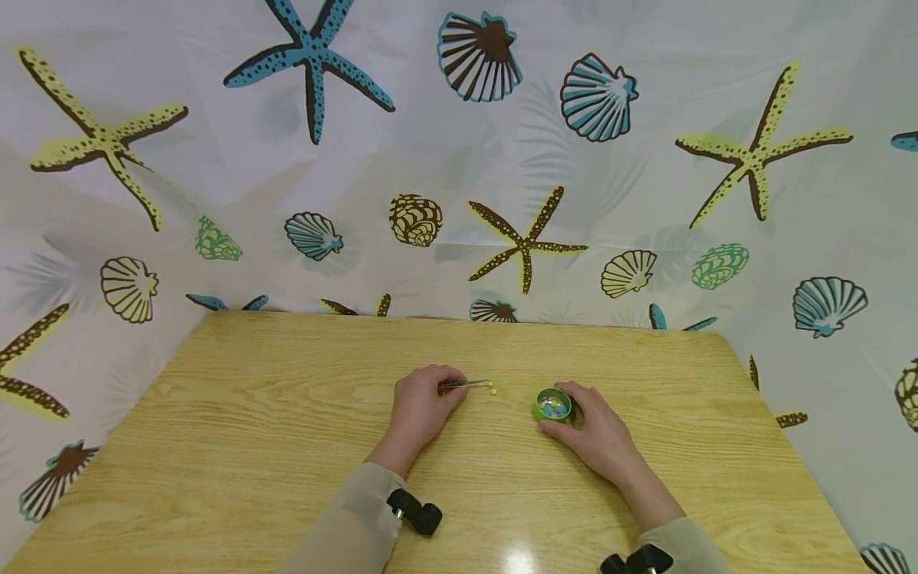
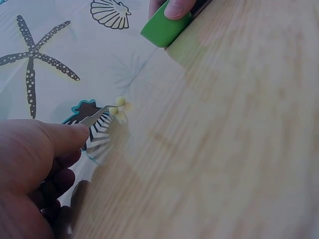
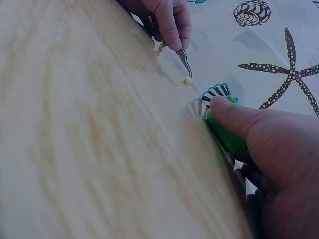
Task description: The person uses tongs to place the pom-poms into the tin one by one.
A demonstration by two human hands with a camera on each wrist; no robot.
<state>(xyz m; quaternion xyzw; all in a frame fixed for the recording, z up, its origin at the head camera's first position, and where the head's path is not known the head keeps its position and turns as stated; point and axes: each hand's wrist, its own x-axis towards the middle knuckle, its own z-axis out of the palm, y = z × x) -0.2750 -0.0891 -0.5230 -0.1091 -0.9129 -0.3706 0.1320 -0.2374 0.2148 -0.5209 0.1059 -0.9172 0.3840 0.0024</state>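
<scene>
My left hand pinches a pair of metal tweezers between thumb and fingers, low over the table. At the tweezer tips are two small yellow beads, close beside each other. To the right, my right hand grips a small round green container, thumb on the near side and fingers on the far side. Inside the container lie several blue, yellow and pale beads. In the right wrist view the thumb covers part of the green container.
The wooden table extends around both hands. Behind it hangs a white cloth printed with starfish and shells, which also runs along both sides. A black wrist mount sits on the left sleeve, with another on the right.
</scene>
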